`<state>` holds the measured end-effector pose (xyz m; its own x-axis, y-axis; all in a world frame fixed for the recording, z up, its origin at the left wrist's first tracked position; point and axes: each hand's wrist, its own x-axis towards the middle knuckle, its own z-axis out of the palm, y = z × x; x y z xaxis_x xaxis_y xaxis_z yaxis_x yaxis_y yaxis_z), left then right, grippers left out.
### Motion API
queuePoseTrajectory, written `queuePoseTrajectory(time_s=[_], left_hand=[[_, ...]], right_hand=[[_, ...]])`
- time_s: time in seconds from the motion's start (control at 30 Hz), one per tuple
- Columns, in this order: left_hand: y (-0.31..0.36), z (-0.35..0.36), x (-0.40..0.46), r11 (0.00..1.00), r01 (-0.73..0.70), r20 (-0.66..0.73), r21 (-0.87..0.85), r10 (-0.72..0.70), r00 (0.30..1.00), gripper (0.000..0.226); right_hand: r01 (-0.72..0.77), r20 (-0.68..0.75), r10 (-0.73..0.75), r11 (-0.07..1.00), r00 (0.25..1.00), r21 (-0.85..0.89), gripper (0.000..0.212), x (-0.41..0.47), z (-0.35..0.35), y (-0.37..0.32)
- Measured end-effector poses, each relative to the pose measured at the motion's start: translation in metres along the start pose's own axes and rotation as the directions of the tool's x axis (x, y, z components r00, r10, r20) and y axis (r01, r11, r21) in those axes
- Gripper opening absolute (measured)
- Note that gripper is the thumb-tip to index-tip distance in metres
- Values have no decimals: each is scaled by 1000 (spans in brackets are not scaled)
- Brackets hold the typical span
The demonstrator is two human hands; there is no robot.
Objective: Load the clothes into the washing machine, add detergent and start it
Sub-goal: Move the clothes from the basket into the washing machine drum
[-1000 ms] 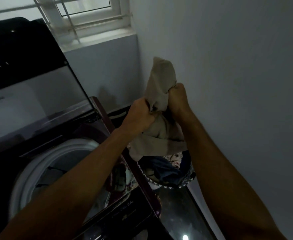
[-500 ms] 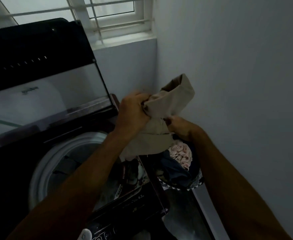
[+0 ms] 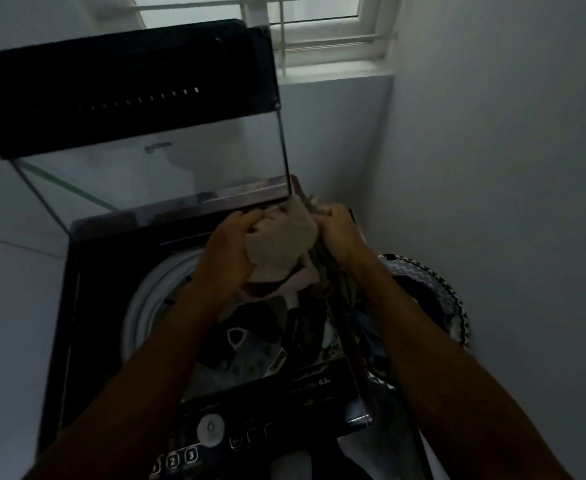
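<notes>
A dark top-loading washing machine (image 3: 87,306) stands below me with its lid (image 3: 139,109) raised upright. Several clothes (image 3: 246,348) lie inside its white-rimmed drum (image 3: 146,306). A bunched beige garment (image 3: 284,244) hangs over the back right part of the drum opening. My left hand (image 3: 232,247) grips its left side and my right hand (image 3: 340,230) grips its right side. A laundry basket (image 3: 440,292) with a black-and-white zigzag rim sits right of the machine, with dark clothes in it.
The control panel (image 3: 211,441) with a round white button and numbered keys runs along the machine's near edge. A wall stands close on the right and a barred window (image 3: 319,32) is behind the lid. The room is dim.
Both hands have carried the beige garment left from above the basket to above the drum and lowered it. My view has swung left and down onto the machine.
</notes>
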<state>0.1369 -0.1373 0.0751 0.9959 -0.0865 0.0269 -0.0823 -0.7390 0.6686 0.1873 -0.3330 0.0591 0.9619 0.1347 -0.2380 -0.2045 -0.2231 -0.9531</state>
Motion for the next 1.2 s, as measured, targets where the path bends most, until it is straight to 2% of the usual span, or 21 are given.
queuePoseTrajectory(time_s=[0.03, 0.1, 0.17, 0.23, 0.3, 0.33, 0.43, 0.53, 0.63, 0.7, 0.77, 0.83, 0.87, 0.9, 0.93, 1.0, 1.03, 1.07, 1.1, 1.17, 1.2], left_hand=[[-7, -5, -4, 995, 71, 1, -72, -71, 997, 52], [-24, -15, -12, 997, 65, 10, -53, -64, 998, 54], [-38, -18, -15, 995, 70, -47, 78, -66, 997, 49], [-49, -20, -19, 952, 132, -92, 278, -110, 990, 69], [-58, -21, -25, 932, 206, -11, 298, -213, 977, 98], [-63, -20, -29, 938, 179, 46, 298, -201, 978, 104], [-72, -12, -36, 951, 129, 224, 282, -196, 955, 106], [-76, 9, -40, 935, 176, 269, 307, -263, 926, 108], [-87, 29, -33, 925, 171, 147, 340, -232, 961, 93], [-92, 40, -29, 953, 128, 68, 276, -152, 986, 75], [-93, 47, -28, 977, 82, -38, 199, -76, 996, 50], [-95, 52, -27, 975, 117, -96, 189, -100, 990, 37], [-97, 53, -27, 967, 159, -106, 200, -140, 984, 36], [-100, 57, -26, 958, 192, -112, 210, -172, 979, 37], [-103, 62, -25, 953, 207, -109, 219, -187, 976, 38], [-101, 66, -26, 952, 202, -86, 228, -187, 979, 41], [-99, 67, -26, 954, 203, -79, 221, -190, 979, 41], [-98, 68, -26, 956, 204, -73, 211, -193, 978, 42], [-97, 68, -26, 959, 199, -72, 202, -188, 980, 43], [-97, 68, -26, 968, 196, -52, 156, -190, 980, 50], [-96, 67, -28, 972, 193, -41, 137, -189, 981, 55]], right_hand=[[-11, -11, 10, 999, 1000, -32, 42, 1, 7, -17], [-23, 78, 26, 999, 997, -36, 26, 4, 31, -41], [-59, 135, 64, 997, 989, -46, 25, 9, 54, -40], [-108, 179, 126, 989, 976, -105, 29, 11, 72, -21], [-105, 247, 150, 977, 957, -186, 26, 14, 91, 2], [-95, 277, 154, 972, 948, -213, 24, 14, 99, 16], [-205, 276, 268, 950, 923, -236, 25, 23, 115, 54], [-192, 287, 262, 949, 922, -248, 23, 25, 122, 60], [-215, 313, 290, 944, 904, -251, 26, 15, 115, 47], [-126, 390, 262, 932, 883, -341, 27, 9, 105, 38], [-99, 408, 279, 907, 869, -410, 23, 7, 92, 32], [-27, 411, 240, 886, 879, -462, 27, 7, 79, 27], [63, 412, 204, 834, 888, -548, 34, 8, 74, 25], [157, 408, 187, 721, 893, -675, 46, 7, 69, 24], [227, 386, 186, 556, 904, -799, 58, 5, 63, 25], [253, 301, 215, 226, 929, -941, 81, -1, 51, 32], [221, 243, 219, 123, 945, -968, 86, -3, 47, 38], [165, 178, 211, 77, 961, -983, 82, -6, 42, 45], [99, 115, 178, 95, 977, -991, 70, -11, 38, 49], [-13, 15, 103, 264, 995, -964, 40, -13, 35, 55], [-26, -4, 65, 330, 998, -944, 33, -14, 35, 57]])
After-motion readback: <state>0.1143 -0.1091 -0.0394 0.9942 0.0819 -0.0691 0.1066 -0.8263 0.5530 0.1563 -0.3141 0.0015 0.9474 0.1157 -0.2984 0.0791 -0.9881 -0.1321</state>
